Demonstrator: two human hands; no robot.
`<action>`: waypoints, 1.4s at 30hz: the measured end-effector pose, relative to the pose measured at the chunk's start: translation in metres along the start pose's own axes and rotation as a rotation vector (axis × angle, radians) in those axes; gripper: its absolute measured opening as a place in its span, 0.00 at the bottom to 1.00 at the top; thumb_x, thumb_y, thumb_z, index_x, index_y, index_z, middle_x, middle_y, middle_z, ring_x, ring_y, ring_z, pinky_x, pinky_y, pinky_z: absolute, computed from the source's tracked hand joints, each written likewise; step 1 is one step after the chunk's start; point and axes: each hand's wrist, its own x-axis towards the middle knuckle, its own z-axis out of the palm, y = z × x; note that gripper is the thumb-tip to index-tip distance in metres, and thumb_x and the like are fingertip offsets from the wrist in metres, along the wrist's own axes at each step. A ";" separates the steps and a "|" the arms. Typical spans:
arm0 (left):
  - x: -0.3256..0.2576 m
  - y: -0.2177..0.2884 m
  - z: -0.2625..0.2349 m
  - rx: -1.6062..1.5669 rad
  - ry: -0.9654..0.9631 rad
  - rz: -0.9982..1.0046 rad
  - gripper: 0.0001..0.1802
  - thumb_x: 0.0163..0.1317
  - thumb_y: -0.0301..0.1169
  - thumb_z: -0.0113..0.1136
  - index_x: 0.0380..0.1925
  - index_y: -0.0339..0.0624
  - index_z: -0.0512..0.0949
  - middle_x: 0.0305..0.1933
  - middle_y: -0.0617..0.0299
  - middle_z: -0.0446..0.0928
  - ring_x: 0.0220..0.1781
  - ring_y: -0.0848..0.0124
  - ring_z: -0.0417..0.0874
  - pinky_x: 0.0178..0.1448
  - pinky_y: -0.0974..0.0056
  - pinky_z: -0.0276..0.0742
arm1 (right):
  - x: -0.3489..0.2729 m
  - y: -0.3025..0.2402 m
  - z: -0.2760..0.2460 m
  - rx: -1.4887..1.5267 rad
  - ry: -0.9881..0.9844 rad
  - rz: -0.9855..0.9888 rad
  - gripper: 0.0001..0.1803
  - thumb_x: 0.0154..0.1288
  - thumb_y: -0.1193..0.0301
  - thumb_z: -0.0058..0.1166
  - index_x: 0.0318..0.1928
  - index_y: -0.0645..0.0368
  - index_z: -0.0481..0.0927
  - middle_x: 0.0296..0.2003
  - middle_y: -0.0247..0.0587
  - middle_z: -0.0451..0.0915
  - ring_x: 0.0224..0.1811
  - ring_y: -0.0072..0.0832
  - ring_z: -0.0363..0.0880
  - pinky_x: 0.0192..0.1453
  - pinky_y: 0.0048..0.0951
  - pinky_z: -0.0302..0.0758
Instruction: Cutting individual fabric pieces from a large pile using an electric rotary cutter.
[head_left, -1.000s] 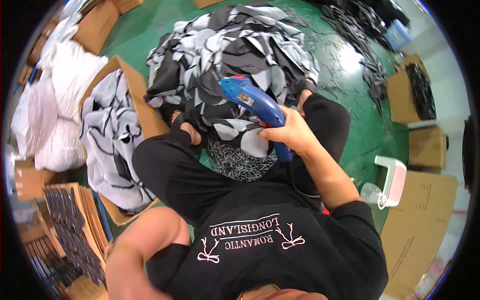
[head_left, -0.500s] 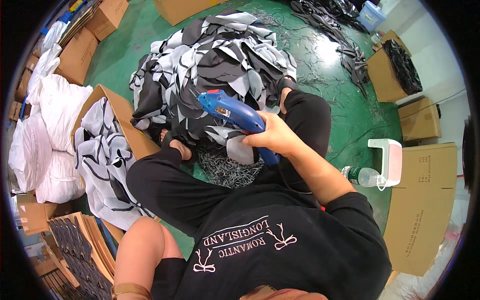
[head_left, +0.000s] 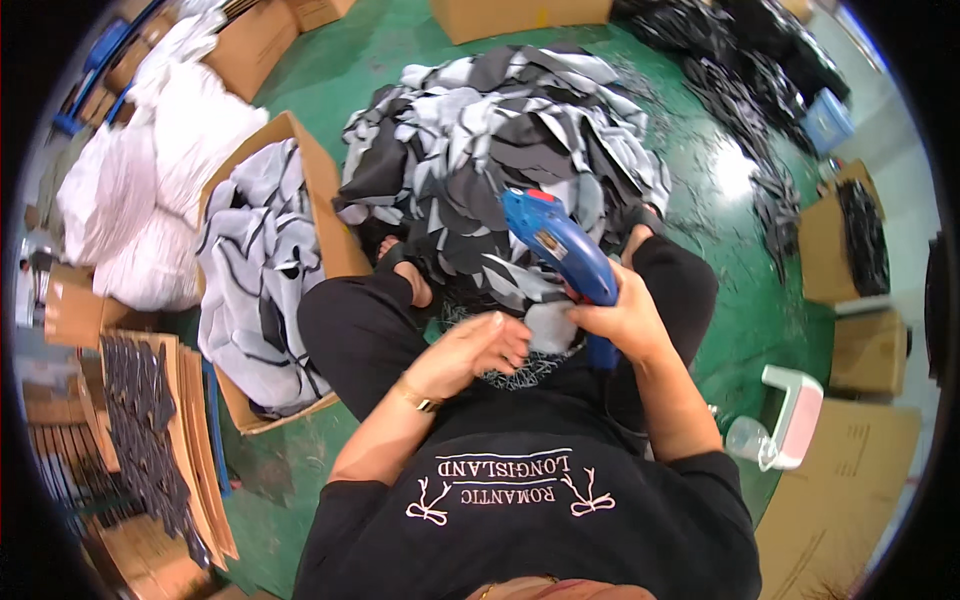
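Note:
My right hand (head_left: 630,318) is wrapped around the handle of blue electric scissors (head_left: 562,243), a hand-held power tool with a red button on top. Its front end points away from me, over a large heap of grey, white and black fabric pieces (head_left: 490,150) on the floor between my feet. My left hand (head_left: 475,352) is slightly blurred in front of my lap. Its fingers are loosely bent and a little apart, with nothing seen in them. Just past it lie thin fabric trimmings (head_left: 520,372), with a pale rounded fabric piece (head_left: 552,327) at the heap's near edge.
To my left stands an open cardboard box (head_left: 330,200) overflowing with grey and black cloth, beside white sacks (head_left: 110,190). A pinkish-white stool (head_left: 800,420) and a clear plastic bottle (head_left: 745,438) are at right. Scraps and black bags (head_left: 770,50) lie at far right.
My left hand has come in from the lower left to in front of my lap. The electric scissors have turned slightly in my right hand. The whole view has shifted, with the surroundings lying further right.

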 end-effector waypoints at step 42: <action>0.016 0.020 -0.018 -0.290 0.432 0.614 0.17 0.57 0.23 0.63 0.47 0.39 0.74 0.43 0.62 0.79 0.45 0.72 0.81 0.48 0.65 0.80 | -0.028 -0.001 -0.003 -0.053 -0.153 0.308 0.20 0.45 0.77 0.62 0.42 0.67 0.76 0.27 0.35 0.75 0.24 0.22 0.74 0.29 0.22 0.72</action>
